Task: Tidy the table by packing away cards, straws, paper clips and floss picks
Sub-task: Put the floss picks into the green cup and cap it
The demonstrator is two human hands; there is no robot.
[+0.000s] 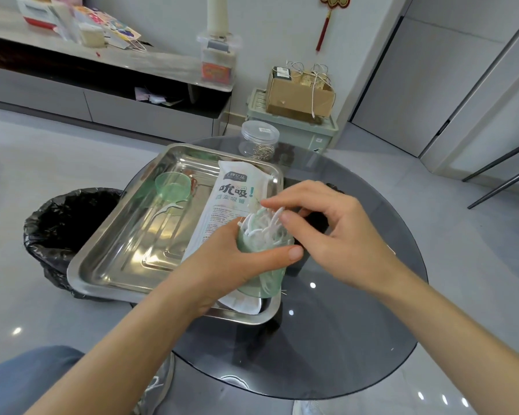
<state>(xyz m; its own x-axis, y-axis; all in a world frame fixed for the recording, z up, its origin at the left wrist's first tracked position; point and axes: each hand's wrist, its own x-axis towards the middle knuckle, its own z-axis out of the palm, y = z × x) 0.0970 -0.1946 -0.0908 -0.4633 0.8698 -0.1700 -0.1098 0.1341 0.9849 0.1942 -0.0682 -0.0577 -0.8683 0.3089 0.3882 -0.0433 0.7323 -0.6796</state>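
Left grip (222, 259): fingers and thumb curled round a translucent green container (267, 280), held tilted above the near right corner of the steel tray (72, 274). Right grip (342, 235): forefinger and thumb pinch the tops of the white floss picks (265, 226) that stand bunched in the container's open mouth; the other fingers are loosely curled behind.

Tray sits on the left part of the round dark glass worktop (342, 339), overhanging its edge. Inside the tray:
- a white straw packet (231, 199) with green lettering lies along the right side, its near end hidden under the left grip and container;
- a green lid (173, 187) lies at the far left of the tray;
- a single loose floss pick (168, 209) lies just near of that lid.

Far of the tray, a clear jar (259, 139) stands upright with its lid on, paper clips (262, 151) heaped at the bottom.

On the floor to the left, a bin (69, 223) lined with a black bag.
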